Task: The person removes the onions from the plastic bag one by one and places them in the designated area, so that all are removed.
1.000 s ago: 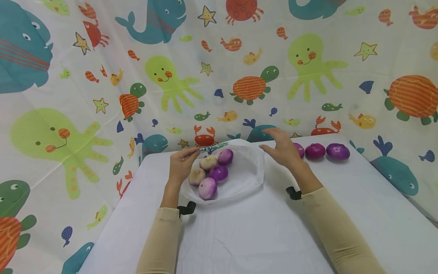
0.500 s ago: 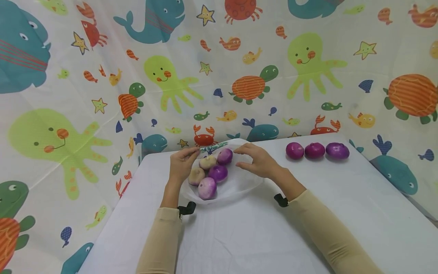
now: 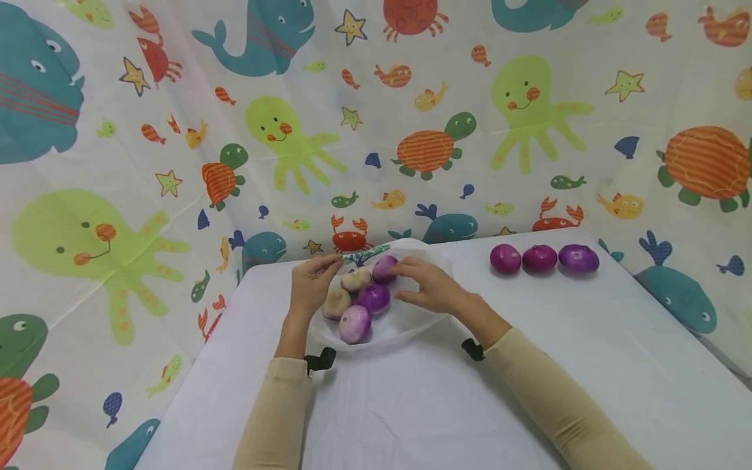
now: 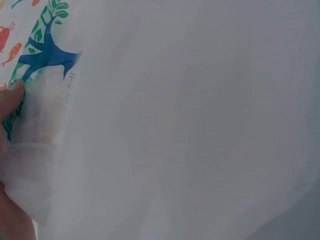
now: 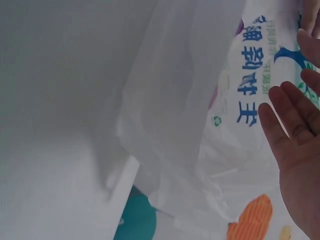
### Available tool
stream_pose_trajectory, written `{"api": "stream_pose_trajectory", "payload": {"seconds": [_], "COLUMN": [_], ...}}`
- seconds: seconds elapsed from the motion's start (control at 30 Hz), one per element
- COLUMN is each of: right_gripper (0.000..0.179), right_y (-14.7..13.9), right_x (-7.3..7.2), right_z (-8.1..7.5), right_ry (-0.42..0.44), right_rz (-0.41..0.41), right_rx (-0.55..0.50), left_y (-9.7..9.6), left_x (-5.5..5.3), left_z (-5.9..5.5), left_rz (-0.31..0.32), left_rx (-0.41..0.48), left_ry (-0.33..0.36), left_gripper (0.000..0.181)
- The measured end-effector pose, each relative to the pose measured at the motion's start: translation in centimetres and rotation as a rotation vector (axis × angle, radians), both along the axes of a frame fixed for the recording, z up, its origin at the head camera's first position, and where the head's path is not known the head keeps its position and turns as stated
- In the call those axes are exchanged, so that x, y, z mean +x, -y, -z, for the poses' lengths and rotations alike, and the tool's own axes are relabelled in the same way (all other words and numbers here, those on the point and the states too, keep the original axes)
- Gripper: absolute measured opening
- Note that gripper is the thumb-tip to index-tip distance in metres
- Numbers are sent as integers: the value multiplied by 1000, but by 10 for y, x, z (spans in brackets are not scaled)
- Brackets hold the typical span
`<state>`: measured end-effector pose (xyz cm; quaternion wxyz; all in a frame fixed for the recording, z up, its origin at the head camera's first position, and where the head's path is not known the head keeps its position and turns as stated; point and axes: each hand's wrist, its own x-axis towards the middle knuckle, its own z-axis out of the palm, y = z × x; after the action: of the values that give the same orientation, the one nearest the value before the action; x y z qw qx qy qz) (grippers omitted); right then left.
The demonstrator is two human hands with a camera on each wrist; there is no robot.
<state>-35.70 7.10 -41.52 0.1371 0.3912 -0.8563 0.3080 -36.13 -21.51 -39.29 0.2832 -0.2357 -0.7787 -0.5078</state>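
A white plastic bag [image 3: 411, 326] lies on the table, its mouth spread. Inside sit several purple onions [image 3: 375, 298] and two cream-coloured round vegetables [image 3: 356, 279]. My left hand [image 3: 311, 281] pinches the bag's far left rim, beside a printed blue-and-green tree [image 4: 47, 55] in the left wrist view. Over the bag's right half reaches my right hand [image 3: 431, 287], fingers parted, with fingertips right at the rearmost onion [image 3: 384, 269]. In the right wrist view, its fingers [image 5: 273, 125] are extended in front of the bag's printed side, with nothing in the palm.
Three purple onions [image 3: 540, 259] stand in a row at the table's back right. White cloth [image 3: 376, 418] covers the table. Close behind it hangs a curtain [image 3: 376, 98] printed with sea animals.
My right hand has moved left, from in front of the onion row to the onions in the bag. My left hand has kept its pinch on the rim.
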Motion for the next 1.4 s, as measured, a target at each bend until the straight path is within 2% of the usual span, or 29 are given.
{"api": "stream_pose_trajectory", "payload": {"seconds": [0.33, 0.63, 0.9, 1.13, 1.4], "right_gripper": [55, 62, 65, 63, 65], "right_y": [23, 44, 45, 44, 52], "right_x": [-9, -21, -20, -22, -27], "right_z": [12, 23, 24, 25, 29], "right_ry": [54, 122, 185, 160, 183], "right_rz": [-25, 51, 77, 34, -47], "right_rx": [38, 75, 84, 99, 169], "left_y": [-1, 3, 1, 1, 2], "left_x": [1, 0, 0, -1, -1], "left_z": [0, 1, -1, -2, -1], "left_rz": [-14, -29, -10, -5, -6], "left_rx": [-12, -8, 11, 14, 8], "left_ry": [-16, -43, -34, -32, -21], "left_gripper": [13, 12, 12, 12, 12]}}
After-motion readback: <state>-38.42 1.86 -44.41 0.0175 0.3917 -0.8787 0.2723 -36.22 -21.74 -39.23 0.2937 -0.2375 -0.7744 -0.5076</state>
